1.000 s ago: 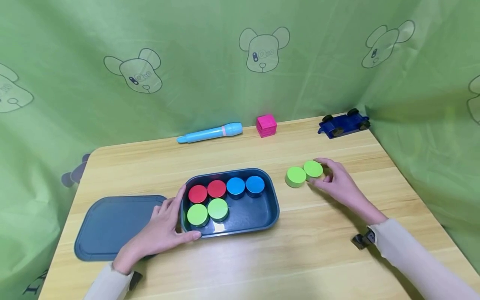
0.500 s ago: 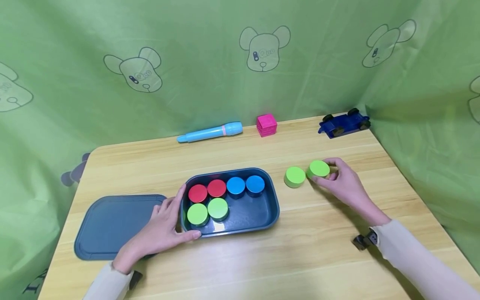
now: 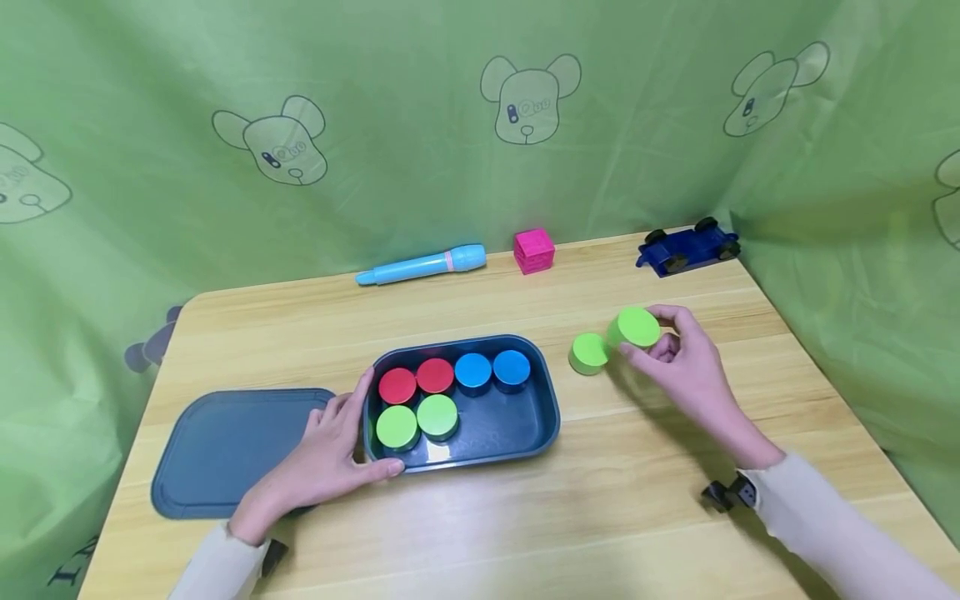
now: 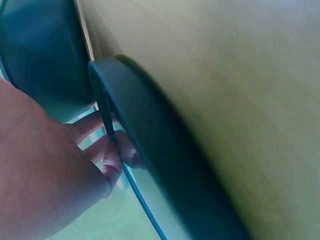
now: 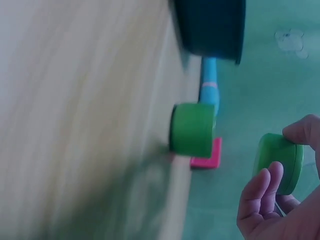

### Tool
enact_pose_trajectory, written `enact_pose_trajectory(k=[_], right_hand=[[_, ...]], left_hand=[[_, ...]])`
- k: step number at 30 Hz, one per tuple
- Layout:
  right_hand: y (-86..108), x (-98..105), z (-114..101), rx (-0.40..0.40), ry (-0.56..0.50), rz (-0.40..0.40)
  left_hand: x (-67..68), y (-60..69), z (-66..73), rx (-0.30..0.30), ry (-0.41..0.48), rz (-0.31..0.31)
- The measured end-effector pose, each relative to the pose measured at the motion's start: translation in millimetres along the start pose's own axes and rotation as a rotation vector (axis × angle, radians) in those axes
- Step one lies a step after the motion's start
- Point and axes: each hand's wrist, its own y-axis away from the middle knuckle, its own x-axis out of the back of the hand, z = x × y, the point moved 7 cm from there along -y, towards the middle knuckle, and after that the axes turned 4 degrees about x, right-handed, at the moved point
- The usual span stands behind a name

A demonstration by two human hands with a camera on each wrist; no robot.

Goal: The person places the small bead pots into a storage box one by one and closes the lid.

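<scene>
My right hand [image 3: 686, 362] pinches a squat green cylinder [image 3: 634, 327] between thumb and fingers, tilted and raised off the table. In the right wrist view this green cylinder [image 5: 280, 162] shows a rim line round its side. Another green cylinder [image 3: 588, 354] stands on the table just left of it. My left hand [image 3: 322, 462] holds the left end of a dark blue rectangular container [image 3: 495, 458], thumb on the front rim and forefinger along the end. Inside are two red cylinders [image 3: 416, 379], two blue cylinders [image 3: 492, 371] and two green cylinders [image 3: 417, 421].
A dark blue lid [image 3: 225, 450] lies flat at the left, partly under my left wrist. Along the back edge are a light blue pen-like stick [image 3: 420, 267], a pink cube [image 3: 534, 252] and a blue toy car [image 3: 688, 248]. Green curtain [image 3: 420, 125] surrounds the table.
My right hand has drawn its green cylinder slightly right, away from the neighbouring one, then lifted and tilted it. The left hand and container have stayed in place.
</scene>
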Motion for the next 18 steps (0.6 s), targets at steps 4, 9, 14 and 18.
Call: enact_pose_trajectory(k=[4, 9, 14, 18], right_hand=[[1.3, -8, -14, 0.02, 0.02, -0.033], [1.9, -21, -30, 0.037, 0.048, -0.093], [4.2, -41, -47, 0.059, 0.018, -0.176], [6.5, -61, -59, 0.092, 0.019, -0.24]], left_hand=[[-0.3, -0.5, -0.1, 0.004, 0.0, -0.003], [-0.3, -1.2, 0.4, 0.001, 0.0, -0.006], [1.5, -0.7, 1.2, -0.002, 0.0, -0.002], [1.9, -0.4, 0.7, -0.005, -0.001, -0.001]])
